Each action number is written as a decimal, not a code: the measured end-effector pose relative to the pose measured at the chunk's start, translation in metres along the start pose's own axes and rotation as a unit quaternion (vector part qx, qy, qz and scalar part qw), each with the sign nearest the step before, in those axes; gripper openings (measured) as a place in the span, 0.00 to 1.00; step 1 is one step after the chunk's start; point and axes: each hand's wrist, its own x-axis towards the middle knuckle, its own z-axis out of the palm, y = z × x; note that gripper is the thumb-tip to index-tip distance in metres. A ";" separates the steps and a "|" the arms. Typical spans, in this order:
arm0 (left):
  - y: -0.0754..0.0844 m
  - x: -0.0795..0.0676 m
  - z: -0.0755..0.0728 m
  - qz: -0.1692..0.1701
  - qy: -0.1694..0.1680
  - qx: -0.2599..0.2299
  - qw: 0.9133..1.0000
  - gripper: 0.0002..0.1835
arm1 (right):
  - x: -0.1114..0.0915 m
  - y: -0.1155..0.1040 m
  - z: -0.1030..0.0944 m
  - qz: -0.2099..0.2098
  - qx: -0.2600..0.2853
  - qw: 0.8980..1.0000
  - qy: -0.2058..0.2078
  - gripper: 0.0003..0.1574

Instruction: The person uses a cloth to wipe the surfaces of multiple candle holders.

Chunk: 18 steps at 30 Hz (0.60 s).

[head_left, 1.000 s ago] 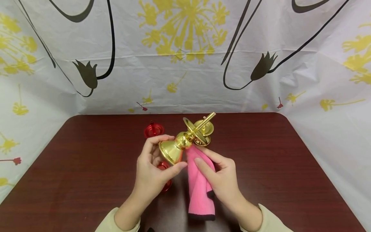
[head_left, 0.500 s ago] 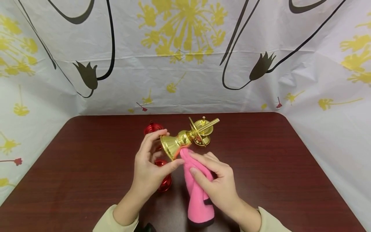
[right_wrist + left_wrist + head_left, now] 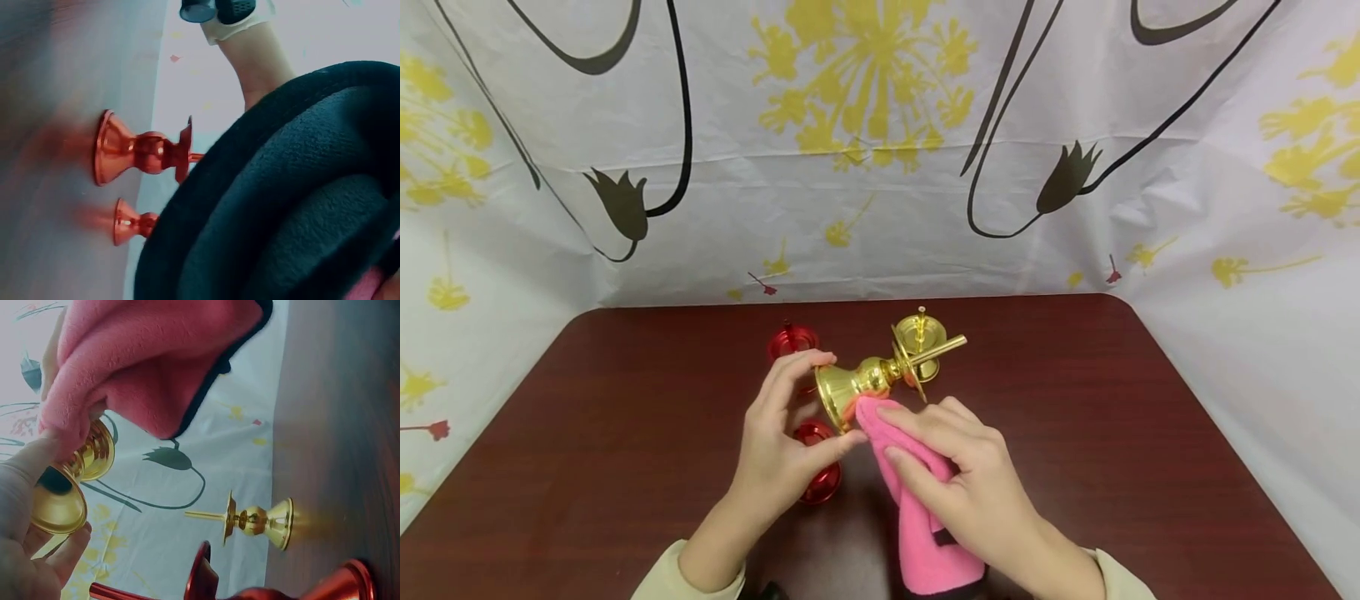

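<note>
My left hand (image 3: 775,446) grips a shiny gold candlestick (image 3: 872,372) by its flared base, fingers and thumb across the rim. It is held in the air, lying nearly sideways with its thin stem pointing right. My right hand (image 3: 981,475) pinches a folded pink cloth (image 3: 936,558) with dark edging and presses it to the candlestick's base from below. The left wrist view shows the cloth (image 3: 150,375) draped over the held candlestick (image 3: 59,503). In the right wrist view, the cloth's dark part (image 3: 281,187) hides most of the hand.
A second gold candlestick (image 3: 922,333) stands upright behind the held one. Two red candlesticks stand to the left, a far one (image 3: 793,340) and a near one (image 3: 822,483) partly behind my left hand. Behind the dark wooden table (image 3: 587,450) hangs a patterned white sheet (image 3: 880,217).
The gold candlestick has turned from slanting upward to lying nearly level. The cloth in my right hand has slid left, from near its neck to its base.
</note>
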 end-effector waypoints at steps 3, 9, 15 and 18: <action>-0.003 -0.002 -0.001 0.031 -0.009 0.037 0.999 0.43 | 0.003 -0.004 -0.002 0.000 -0.023 1.000 -0.006 0.20; -0.008 -0.001 0.002 0.117 -0.017 0.125 0.985 0.43 | 0.008 -0.010 -0.005 0.016 -0.066 0.998 -0.011 0.18; -0.005 0.002 0.006 0.170 -0.018 0.180 0.969 0.41 | 0.016 -0.013 -0.008 0.037 -0.091 0.995 0.018 0.23; -0.003 0.002 0.007 0.192 -0.017 0.216 0.957 0.39 | 0.019 -0.013 -0.010 0.048 -0.119 0.991 0.031 0.24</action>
